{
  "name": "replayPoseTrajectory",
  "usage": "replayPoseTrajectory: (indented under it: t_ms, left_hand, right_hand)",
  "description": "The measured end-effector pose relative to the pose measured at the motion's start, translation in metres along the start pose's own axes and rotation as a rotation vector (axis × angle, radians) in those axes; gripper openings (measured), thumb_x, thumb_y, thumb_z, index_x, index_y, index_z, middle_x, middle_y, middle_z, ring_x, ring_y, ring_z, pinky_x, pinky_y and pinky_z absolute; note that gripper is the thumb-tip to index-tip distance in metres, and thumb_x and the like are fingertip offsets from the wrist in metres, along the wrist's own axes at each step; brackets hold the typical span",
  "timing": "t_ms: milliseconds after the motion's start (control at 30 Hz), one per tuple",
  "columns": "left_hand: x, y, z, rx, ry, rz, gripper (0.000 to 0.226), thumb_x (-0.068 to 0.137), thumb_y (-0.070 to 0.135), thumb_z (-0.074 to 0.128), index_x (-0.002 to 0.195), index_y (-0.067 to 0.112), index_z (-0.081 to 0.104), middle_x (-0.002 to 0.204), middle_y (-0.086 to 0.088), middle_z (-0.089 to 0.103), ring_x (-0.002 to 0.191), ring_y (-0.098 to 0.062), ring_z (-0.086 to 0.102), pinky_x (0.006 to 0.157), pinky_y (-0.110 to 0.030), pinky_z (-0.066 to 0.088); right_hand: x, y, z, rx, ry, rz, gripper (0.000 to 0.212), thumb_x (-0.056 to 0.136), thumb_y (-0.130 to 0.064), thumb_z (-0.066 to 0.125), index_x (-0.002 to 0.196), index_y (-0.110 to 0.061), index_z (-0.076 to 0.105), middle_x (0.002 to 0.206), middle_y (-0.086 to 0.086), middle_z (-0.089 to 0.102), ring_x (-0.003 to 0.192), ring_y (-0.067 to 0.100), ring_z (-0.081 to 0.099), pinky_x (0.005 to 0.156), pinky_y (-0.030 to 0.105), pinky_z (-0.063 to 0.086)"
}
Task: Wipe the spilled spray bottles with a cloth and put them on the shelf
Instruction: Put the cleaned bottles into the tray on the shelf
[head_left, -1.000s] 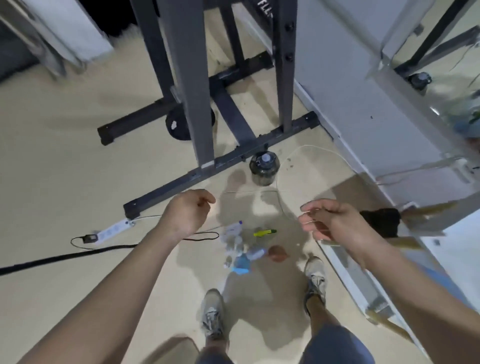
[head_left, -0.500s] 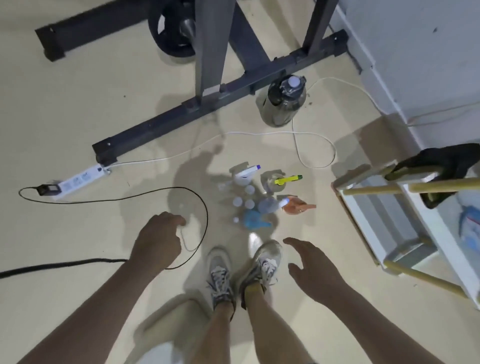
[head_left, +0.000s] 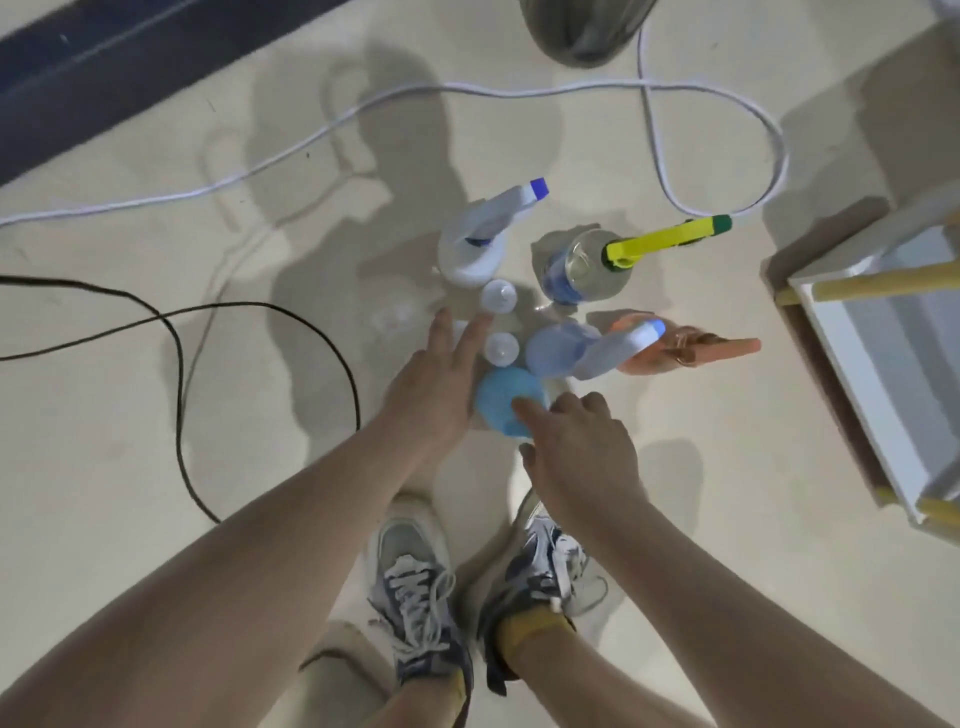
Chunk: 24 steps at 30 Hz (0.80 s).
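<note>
Two empty hands, left hand straight-fingered, right hand loosely bent, among spray bottles on pale floor beside white shelf.

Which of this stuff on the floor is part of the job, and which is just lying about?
Job: white spray bottle, yellow-trigger bottle, pale blue spray bottle, orange spray bottle, white shelf.
Lying about: white cable, black cable, dark jug.

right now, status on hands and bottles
left hand open beside blue object, right hand on it, grip unclear. spray bottles clustered on floor. black cable left of hands.
</note>
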<state>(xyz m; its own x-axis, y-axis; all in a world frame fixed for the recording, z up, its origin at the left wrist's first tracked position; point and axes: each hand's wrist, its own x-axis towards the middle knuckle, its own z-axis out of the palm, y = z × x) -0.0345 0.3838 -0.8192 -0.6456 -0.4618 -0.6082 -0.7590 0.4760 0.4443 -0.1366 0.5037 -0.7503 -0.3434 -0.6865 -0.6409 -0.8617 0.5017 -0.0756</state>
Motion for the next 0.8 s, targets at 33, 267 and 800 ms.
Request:
replayPoseTrajectory:
  t_ms: [33,267,800]
  left_hand:
    - [0.004,0.0,-0.001,-0.034,0.038,0.018,0.074,0.083,0.025,0.056,0.149,0.026,0.023,0.152,-0.019,0.023,0.105,-0.042,0.059,0.079,-0.048,0.052]
    - [-0.003,-0.002,-0.022,-0.174,0.239,-0.034,0.045,0.071,0.046,0.03,0.086,0.011,0.053,0.083,0.002,0.051,0.07,-0.019,0.041,0.062,-0.031,0.032]
    - [-0.252,0.236,-0.291,-0.334,0.168,0.068,0.015,0.088,0.029,0.067,0.101,0.036,0.068,0.073,0.02,0.065,0.076,-0.008,0.061,0.067,-0.012,0.041]
  right_hand:
    - [0.003,0.002,0.0,0.034,0.008,0.011,0.035,0.096,-0.033,0.053,0.131,-0.032,0.05,0.107,0.002,0.06,0.106,0.028,0.052,0.07,0.032,0.037]
    - [-0.014,0.01,-0.011,0.513,-0.085,0.15,0.029,0.098,-0.045,0.046,0.123,-0.035,0.058,0.101,-0.001,0.07,0.097,0.025,0.064,0.081,0.038,0.052]
    - [-0.285,0.066,-0.32,1.41,0.494,0.297,0.025,0.089,-0.006,0.069,0.105,-0.024,0.075,0.089,-0.015,0.073,0.077,0.004,0.062,0.07,0.012,0.047]
